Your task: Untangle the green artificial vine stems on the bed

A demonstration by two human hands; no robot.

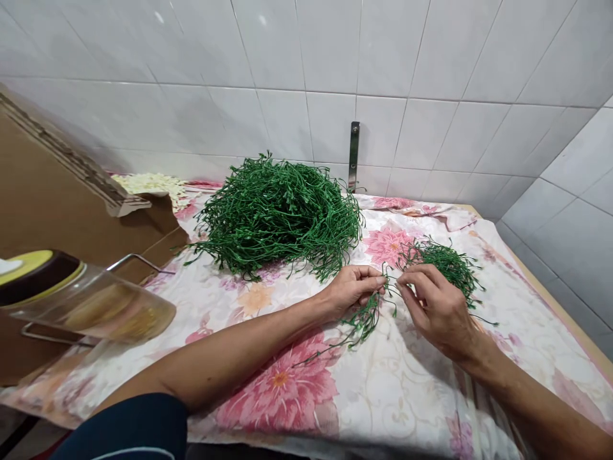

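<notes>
While left hand and right hand both pinch a green sprig, big pile sits far w/ lots left, small pile just past right hand.

**Left hand and right hand pinch green sprig**
Sprig hangs over a floral cloth, right fingers on its thin stems. Smaller green bunch lies just beyond the right hand; large tangled green pile sits further left, by white wall tiles.
</notes>
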